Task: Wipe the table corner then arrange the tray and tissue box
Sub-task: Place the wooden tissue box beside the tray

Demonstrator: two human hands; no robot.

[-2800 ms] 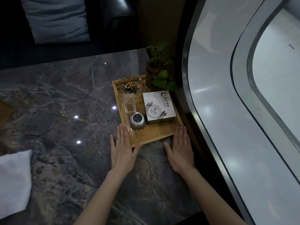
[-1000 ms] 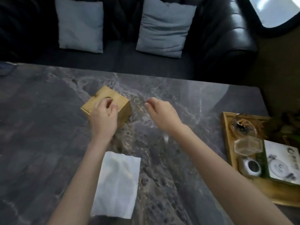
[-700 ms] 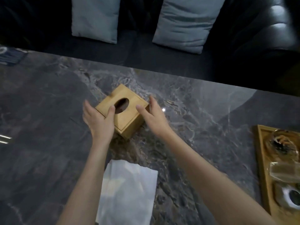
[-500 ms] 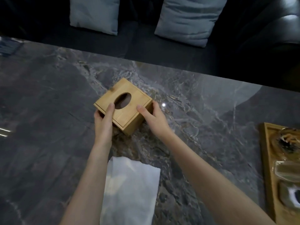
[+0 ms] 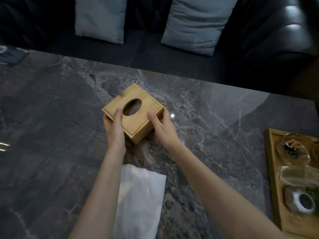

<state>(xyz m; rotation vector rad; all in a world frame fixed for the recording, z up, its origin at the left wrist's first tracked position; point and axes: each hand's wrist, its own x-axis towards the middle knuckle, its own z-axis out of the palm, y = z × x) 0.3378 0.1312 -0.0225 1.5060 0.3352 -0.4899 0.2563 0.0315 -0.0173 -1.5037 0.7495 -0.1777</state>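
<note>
A square wooden tissue box [image 5: 138, 102] with an oval hole in its lid sits on the dark marble table [image 5: 51, 135], turned diagonally. My left hand [image 5: 114, 130] grips its near-left side, thumb on the lid. My right hand [image 5: 163, 126] grips its near-right side, thumb on the lid too. A white folded cloth [image 5: 139, 202] lies flat on the table near me, under my left forearm. The wooden tray [image 5: 271, 169] rests at the table's right edge, partly cut off by the frame.
The tray carries a glass ashtray [image 5: 293, 149], a clear container [image 5: 300, 175] and a small grey hexagonal object [image 5: 300, 202]. A dark sofa with two grey cushions [image 5: 195, 23] runs along the table's far side. A dark item [image 5: 10, 56] lies at the far left.
My hands left the tray's front edge and the view swung left. Both hands reached the tissue box and closed on its sides; over the last half second the grip has held.
</note>
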